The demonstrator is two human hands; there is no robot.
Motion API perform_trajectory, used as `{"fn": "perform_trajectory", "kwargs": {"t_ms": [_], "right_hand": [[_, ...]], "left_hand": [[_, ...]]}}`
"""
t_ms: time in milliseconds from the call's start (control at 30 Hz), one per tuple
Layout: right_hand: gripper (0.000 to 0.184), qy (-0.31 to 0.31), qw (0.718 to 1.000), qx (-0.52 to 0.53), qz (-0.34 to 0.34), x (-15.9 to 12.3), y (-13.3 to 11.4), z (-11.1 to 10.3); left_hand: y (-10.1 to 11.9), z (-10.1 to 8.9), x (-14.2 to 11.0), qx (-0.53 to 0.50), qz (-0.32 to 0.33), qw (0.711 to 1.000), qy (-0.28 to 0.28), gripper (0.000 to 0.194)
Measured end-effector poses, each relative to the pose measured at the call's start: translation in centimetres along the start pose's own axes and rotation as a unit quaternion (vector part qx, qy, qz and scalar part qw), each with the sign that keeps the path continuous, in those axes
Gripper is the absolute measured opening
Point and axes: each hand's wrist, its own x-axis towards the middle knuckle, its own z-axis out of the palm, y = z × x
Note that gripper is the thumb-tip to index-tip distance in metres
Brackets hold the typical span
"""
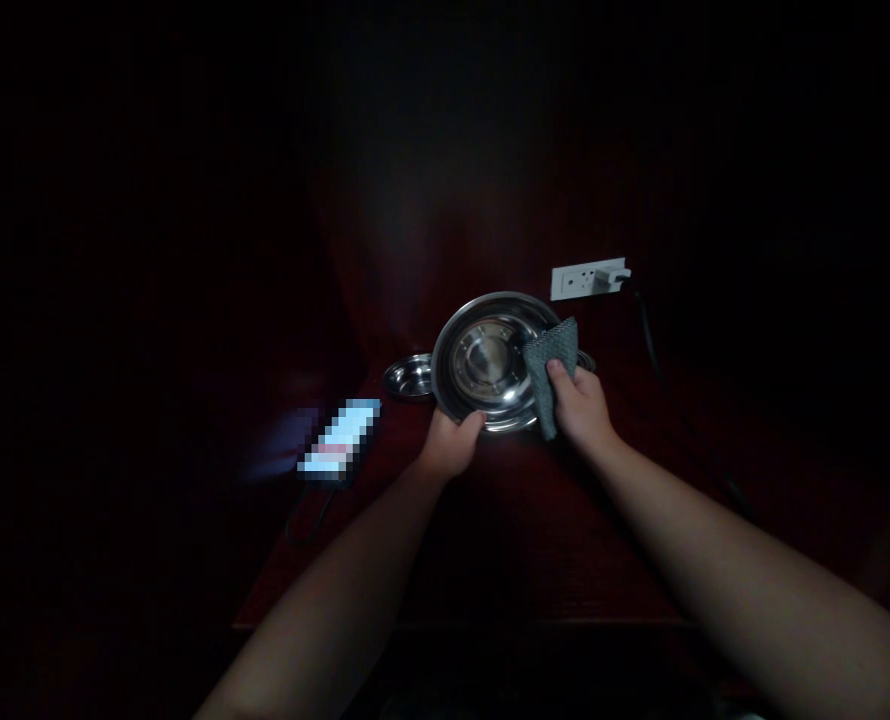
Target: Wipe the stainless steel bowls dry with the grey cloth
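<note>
A round steel plate (482, 355) is tilted up toward me over a dark red table. My left hand (451, 442) grips its lower rim, thumb on the inside. My right hand (581, 405) is closed on a grey textured cloth (548, 365), which lies against the plate's right edge. A smaller steel dish (407, 377) lies flat on the table just left of the plate. Another steel rim shows behind the plate at the right, mostly hidden.
A lit phone screen (338, 440) with a cable lies on the table at the left. A white power strip (587, 279) with a plug and black cord sits behind the plate. The table's front edge (490, 622) runs below my arms. The surroundings are dark.
</note>
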Motion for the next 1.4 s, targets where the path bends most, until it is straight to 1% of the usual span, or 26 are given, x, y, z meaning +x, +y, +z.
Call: {"fn": "perform_trajectory", "kwargs": {"t_ms": [167, 300, 400, 500, 567, 633, 700, 733, 800, 933, 1133, 1400], "right_hand": [[0.045, 0.0, 1.0, 0.001, 0.0, 0.01, -0.09, -0.07], [0.045, 0.009, 1.0, -0.007, -0.008, -0.1, -0.33, 0.0], [0.044, 0.014, 1.0, -0.015, -0.018, -0.14, -0.44, 0.1], [0.043, 0.018, 1.0, -0.021, -0.011, -0.1, -0.37, 0.19], [0.043, 0.026, 1.0, -0.008, -0.004, -0.02, -0.23, 0.25], [0.043, 0.03, 0.999, 0.02, 0.003, 0.04, -0.11, 0.3], [0.043, 0.017, 0.998, 0.05, 0.015, 0.05, -0.07, 0.33], [0.043, 0.006, 0.998, 0.059, 0.022, 0.02, -0.09, 0.33], [0.042, -0.018, 0.998, 0.053, 0.025, -0.07, -0.21, 0.32], [0.04, -0.046, 0.999, 0.023, -0.001, -0.26, -0.37, 0.24], [0.044, -0.035, 0.999, -0.018, -0.003, -0.18, -0.11, 0.12], [0.043, -0.049, 0.999, -0.016, -0.013, -0.39, -0.37, 0.19]], "left_hand": [[-0.1, 0.0, -0.11, -0.016, -0.021, 1.0, 0.005, 0.038], [-0.38, 0.21, -0.31, -0.095, -0.037, 0.995, -0.001, 0.037], [-0.63, 0.3, -0.39, -0.134, -0.033, 0.99, -0.003, 0.042], [-0.73, 0.29, -0.45, -0.129, -0.018, 0.991, -0.008, 0.049], [-0.65, 0.29, -0.51, -0.118, -0.005, 0.993, -0.029, 0.053], [-0.5, 0.34, -0.58, -0.109, 0.004, 0.992, -0.066, 0.054], [-0.37, 0.41, -0.63, -0.103, 0.01, 0.99, -0.094, 0.053], [-0.33, 0.45, -0.64, -0.1, 0.011, 0.99, -0.097, 0.051], [-0.32, 0.51, -0.61, -0.094, 0.008, 0.992, -0.079, 0.048], [-0.37, 0.51, -0.49, -0.075, -0.003, 0.997, -0.035, 0.046], [-0.15, 0.41, -0.42, -0.049, -0.017, 0.998, -0.019, 0.042], [-0.29, 0.3, -0.24, -0.061, -0.062, 0.996, 0.005, 0.033]]}}
